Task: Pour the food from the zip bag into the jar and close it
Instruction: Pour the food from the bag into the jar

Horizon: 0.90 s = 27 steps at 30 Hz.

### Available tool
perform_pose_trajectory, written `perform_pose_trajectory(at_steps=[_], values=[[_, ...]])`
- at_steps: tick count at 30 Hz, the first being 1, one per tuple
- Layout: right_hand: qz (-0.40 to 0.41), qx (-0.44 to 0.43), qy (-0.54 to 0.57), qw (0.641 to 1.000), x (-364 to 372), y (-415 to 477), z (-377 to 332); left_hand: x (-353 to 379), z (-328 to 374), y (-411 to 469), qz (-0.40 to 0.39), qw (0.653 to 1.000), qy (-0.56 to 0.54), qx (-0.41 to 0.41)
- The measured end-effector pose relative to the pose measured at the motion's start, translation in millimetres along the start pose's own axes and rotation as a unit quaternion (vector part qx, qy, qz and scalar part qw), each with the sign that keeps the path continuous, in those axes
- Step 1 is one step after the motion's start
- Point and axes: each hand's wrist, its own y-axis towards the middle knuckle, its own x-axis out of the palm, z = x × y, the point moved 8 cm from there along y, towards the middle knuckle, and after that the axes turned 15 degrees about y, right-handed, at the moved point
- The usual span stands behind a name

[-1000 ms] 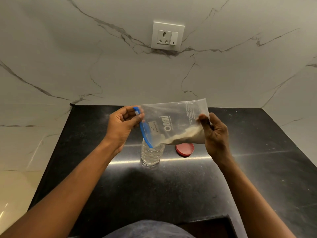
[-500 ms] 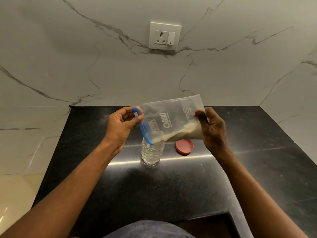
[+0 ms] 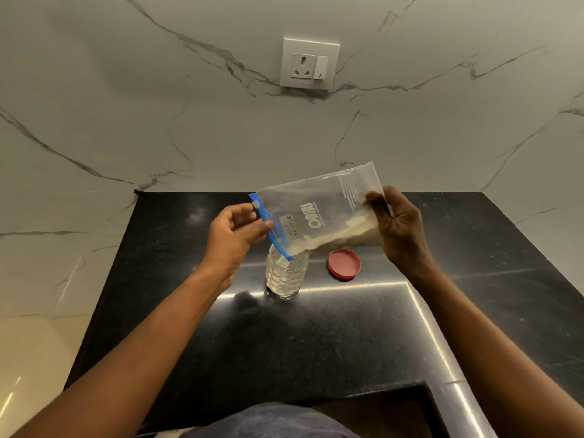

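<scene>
Zip bag is held mid-frame over the black desk, tilted w/ its long axis running from upper right down to lower left, so the blue zip strip is the low end. Right hand is clamped on the raised bottom end of the bag; left hand is pinching the zip edge near its top, fingers curled round it. The lower corner of the mouth sits directly above the open top of the clear jar, touching or just inside the rim, can't tell which. Pale powder lies along the bag's lower edge, sloping toward that corner; jar looks partly filled already. Red lid rests flat on the desk just right of the jar, nearer the right hand. Judgement: pouring is under way, roughly midway. What matters next is keeping the mouth corner over the jar opening while the right end lifts higher; if it drifts left, powder lands on the desk.
</scene>
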Motion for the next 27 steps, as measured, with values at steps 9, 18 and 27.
perform_pose_trajectory(at_steps=[9, 18, 27], values=[[0.017, -0.066, -0.055, 0.996, 5.0, -9.1, -22.5, 26.0, -23.0, -4.2, -0.097, 0.993, 0.049, -0.047], [0.033, -0.096, -0.123, 0.987, 15.2, -19.3, -42.1, 25.0, -23.8, -3.2, -0.099, 0.992, 0.047, -0.057], [0.037, -0.122, -0.167, 0.978, 16.7, -23.7, -55.8, 24.6, -20.2, -4.0, -0.100, 0.993, 0.030, -0.048]])
